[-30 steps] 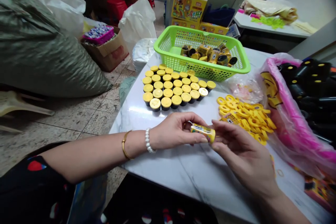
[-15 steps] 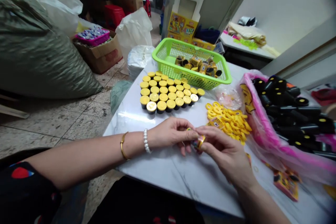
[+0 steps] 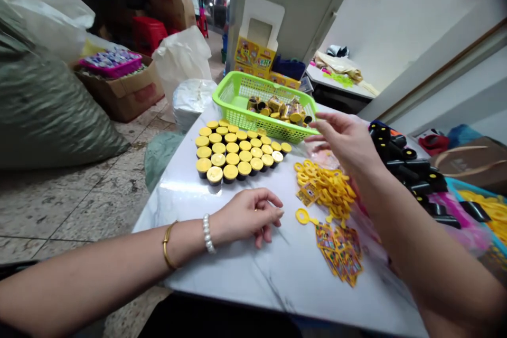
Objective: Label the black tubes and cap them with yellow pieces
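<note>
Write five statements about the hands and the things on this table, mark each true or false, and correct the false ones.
1. The right hand is nearer the green basket than the left hand is. True.
2. The cups with yellow lids stand upright on the table. True.
3. The left hand grips the green basket. False: it is apart from the basket.
4. A bunch of printed cards lies nearer the person than the pile of yellow rings. True.
5. The pile of yellow rings is inside the green basket. False: it lies on the table.
</note>
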The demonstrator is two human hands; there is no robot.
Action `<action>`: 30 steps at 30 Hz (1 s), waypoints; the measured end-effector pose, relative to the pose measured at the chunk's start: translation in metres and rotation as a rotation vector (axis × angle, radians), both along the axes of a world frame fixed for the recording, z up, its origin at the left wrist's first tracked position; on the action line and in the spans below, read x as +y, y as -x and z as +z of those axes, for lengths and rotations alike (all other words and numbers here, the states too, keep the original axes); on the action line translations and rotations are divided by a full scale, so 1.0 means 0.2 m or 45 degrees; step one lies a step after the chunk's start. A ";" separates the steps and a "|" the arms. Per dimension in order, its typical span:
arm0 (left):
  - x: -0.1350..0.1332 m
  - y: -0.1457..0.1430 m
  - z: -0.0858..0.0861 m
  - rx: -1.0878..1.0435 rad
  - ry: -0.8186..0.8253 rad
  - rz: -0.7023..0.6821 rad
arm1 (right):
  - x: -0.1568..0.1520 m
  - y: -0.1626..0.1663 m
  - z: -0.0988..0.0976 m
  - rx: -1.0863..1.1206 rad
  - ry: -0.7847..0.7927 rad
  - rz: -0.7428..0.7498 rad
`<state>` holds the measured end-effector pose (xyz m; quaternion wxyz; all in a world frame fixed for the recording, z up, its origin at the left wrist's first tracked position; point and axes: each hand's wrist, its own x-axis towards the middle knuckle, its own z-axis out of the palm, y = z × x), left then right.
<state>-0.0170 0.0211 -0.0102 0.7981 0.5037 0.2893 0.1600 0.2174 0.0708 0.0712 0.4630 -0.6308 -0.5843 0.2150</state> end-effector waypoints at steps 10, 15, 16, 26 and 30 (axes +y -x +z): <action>-0.02 -0.02 0.04 0.171 -0.339 0.000 | -1.02 -0.14 -0.36 -0.766 0.247 0.026; -0.03 -0.03 0.05 0.181 -0.373 0.009 | -0.99 -0.10 -0.47 -0.878 0.102 -0.016; -0.03 -0.02 0.05 0.179 -0.356 0.018 | -0.98 -0.10 -0.46 -0.895 0.084 -0.006; 0.00 0.00 0.06 0.045 -0.103 -0.080 | -0.84 0.13 -0.31 -1.048 -0.449 0.169; 0.00 0.01 0.06 0.044 -0.092 0.169 | -0.71 0.22 -0.33 -0.742 -0.378 0.243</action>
